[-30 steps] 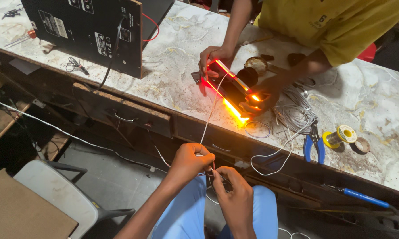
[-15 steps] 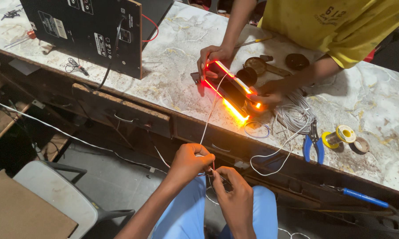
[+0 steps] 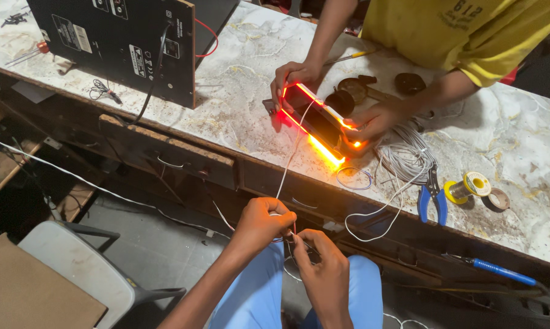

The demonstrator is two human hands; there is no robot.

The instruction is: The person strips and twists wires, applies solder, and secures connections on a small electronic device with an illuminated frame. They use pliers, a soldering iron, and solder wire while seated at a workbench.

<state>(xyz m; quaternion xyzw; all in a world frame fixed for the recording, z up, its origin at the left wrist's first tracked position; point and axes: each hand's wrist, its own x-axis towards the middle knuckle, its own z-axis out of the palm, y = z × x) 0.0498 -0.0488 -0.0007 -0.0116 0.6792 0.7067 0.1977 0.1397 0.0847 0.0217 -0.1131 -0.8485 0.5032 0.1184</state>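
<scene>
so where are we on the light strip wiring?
Done: the lamp unit glows orange-red along its edges, steadied on the workbench by a co-worker's hands. In hand: the left hand and right hand pinch the white wire that runs up to it, working its end together. Left: the pliers, solder spool and blue screwdriver lie untouched, so no finished joint shows.

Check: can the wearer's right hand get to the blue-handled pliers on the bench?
Probably yes. The right hand pinches thin wire, but the blue-handled pliers lie uncovered near the bench's front edge, with only loose white wire beside them.
</scene>
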